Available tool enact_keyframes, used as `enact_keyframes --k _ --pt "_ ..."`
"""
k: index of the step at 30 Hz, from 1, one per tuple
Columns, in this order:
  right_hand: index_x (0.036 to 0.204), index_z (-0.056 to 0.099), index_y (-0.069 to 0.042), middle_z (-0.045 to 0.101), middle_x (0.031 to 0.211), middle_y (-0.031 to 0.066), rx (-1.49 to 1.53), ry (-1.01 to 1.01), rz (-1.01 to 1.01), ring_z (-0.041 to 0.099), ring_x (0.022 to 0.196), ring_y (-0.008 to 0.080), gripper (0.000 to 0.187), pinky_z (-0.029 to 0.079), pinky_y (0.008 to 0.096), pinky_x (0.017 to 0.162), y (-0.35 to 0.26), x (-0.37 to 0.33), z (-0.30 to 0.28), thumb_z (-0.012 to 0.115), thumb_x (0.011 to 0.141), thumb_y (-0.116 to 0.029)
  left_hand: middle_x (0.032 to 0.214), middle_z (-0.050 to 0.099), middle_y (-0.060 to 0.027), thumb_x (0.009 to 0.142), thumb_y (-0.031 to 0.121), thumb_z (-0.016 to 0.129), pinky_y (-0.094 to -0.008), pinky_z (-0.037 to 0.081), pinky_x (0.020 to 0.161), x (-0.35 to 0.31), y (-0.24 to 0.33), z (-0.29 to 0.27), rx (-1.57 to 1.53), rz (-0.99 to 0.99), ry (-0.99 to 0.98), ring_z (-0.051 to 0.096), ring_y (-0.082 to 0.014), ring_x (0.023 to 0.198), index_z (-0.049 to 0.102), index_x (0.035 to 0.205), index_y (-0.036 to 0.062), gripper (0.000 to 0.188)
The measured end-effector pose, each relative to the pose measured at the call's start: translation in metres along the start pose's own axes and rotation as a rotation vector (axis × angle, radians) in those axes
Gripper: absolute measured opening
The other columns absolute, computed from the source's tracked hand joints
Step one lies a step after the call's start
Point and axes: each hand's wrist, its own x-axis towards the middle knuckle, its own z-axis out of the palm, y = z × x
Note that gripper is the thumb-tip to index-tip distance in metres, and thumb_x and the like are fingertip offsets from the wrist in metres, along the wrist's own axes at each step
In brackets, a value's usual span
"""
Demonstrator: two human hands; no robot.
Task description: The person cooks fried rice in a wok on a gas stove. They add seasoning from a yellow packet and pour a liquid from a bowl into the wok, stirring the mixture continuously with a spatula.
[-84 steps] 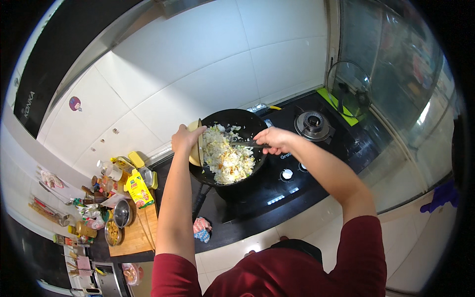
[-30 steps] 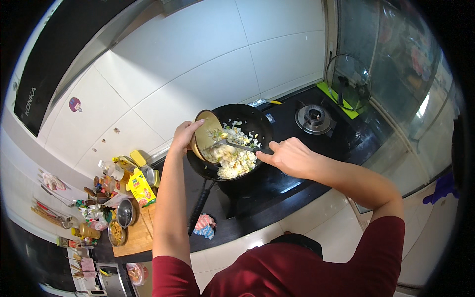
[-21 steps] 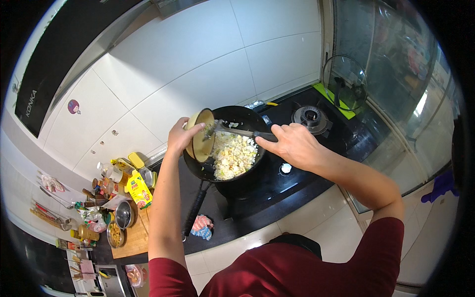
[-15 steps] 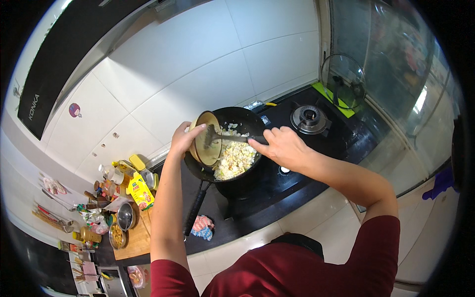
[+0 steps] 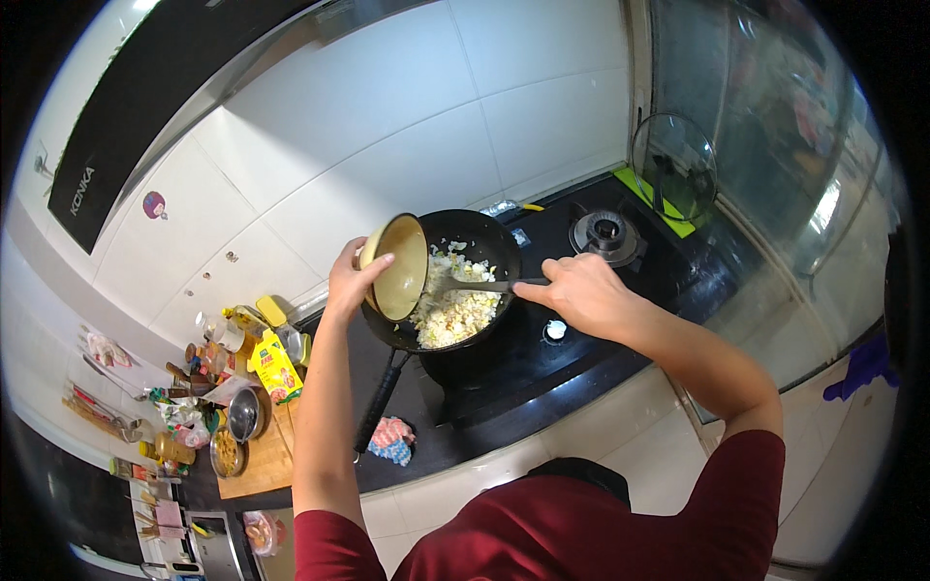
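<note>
Tipped on its side over the left part of a black wok (image 5: 497, 240) is a yellowish bowl (image 5: 401, 274). My left hand (image 5: 355, 281) grips its rim and outer wall, thumb at the near edge. A few residues cling inside the bowl. Pale chopped food (image 5: 457, 316), white and yellow like fried rice, lies in the wok. My right hand (image 5: 583, 292) is closed round the handle of a dark spatula (image 5: 481, 286), whose head dips into the food beside the bowl. The wok's long handle (image 5: 381, 407) points toward me on the left, untouched.
A bare gas burner (image 5: 607, 237) sits to the right, with a glass lid (image 5: 675, 167) leaning behind it. A crumpled cloth (image 5: 392, 441) lies near the counter edge. At left are a yellow packet (image 5: 274, 369), bottles, a metal bowl (image 5: 246, 414) and a cutting board (image 5: 263, 473).
The spatula has come out of the bowl and down to the right, into the food in the wok. My right hand moved slightly right; the bowl remains tilted.
</note>
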Motion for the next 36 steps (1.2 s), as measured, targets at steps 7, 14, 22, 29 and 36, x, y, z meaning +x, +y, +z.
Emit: enact_keyframes --k 7,14,22,29,36 --pt "0.120 0.066 -0.022 0.053 0.078 0.0064 0.032 0.295 0.039 0.060 0.069 0.0218 0.046 0.048 0.0343 0.058 -0.013 0.009 -0.007 0.062 0.077 -0.007 0.102 0.065 -0.0152 0.084 0.038 0.073 -0.0320 0.053 0.071 -0.014 -0.011 -0.009 -0.151 -0.094 0.033 0.066 -0.0195 0.087 0.047 0.135 -0.0002 0.068" --pt "0.117 0.066 -0.022 0.052 0.076 0.0056 -0.009 0.159 -0.011 0.059 0.069 0.0221 0.040 0.047 0.0347 0.059 -0.015 0.004 -0.010 0.060 0.079 -0.010 0.111 0.061 -0.0065 0.089 0.045 0.064 -0.0286 0.051 0.073 -0.025 -0.034 -0.017 -0.399 -0.134 0.027 0.062 -0.0152 0.092 0.049 0.133 0.0071 0.060" --pt "0.118 0.066 -0.020 0.050 0.078 0.0048 -0.064 0.347 -0.035 0.055 0.071 0.0203 0.042 0.044 0.0328 0.061 -0.019 0.012 -0.035 0.062 0.077 -0.010 0.116 0.061 -0.0059 0.090 0.051 0.061 -0.0348 0.052 0.077 -0.032 -0.046 -0.024 -0.488 -0.224 0.009 0.061 -0.0176 0.100 0.052 0.130 0.0112 0.057" --pt "0.117 0.066 -0.021 0.052 0.076 0.0056 0.013 0.143 -0.021 0.059 0.073 0.0222 0.042 0.046 0.0348 0.060 -0.016 0.011 -0.033 0.061 0.078 -0.009 0.118 0.061 -0.0057 0.090 0.046 0.062 -0.0346 0.051 0.081 -0.034 -0.042 -0.018 -0.595 -0.177 -0.005 0.059 -0.0179 0.105 0.052 0.131 0.0104 0.055" --pt "0.116 0.068 -0.025 0.055 0.076 0.0069 0.089 0.138 0.038 0.062 0.077 0.0239 0.040 0.048 0.0377 0.063 -0.009 0.007 -0.041 0.061 0.080 -0.008 0.125 0.059 -0.0101 0.087 0.028 0.068 -0.0339 0.046 0.095 -0.039 -0.038 -0.019 -0.453 0.039 -0.008 0.056 -0.0197 0.115 0.047 0.139 0.0046 0.060"
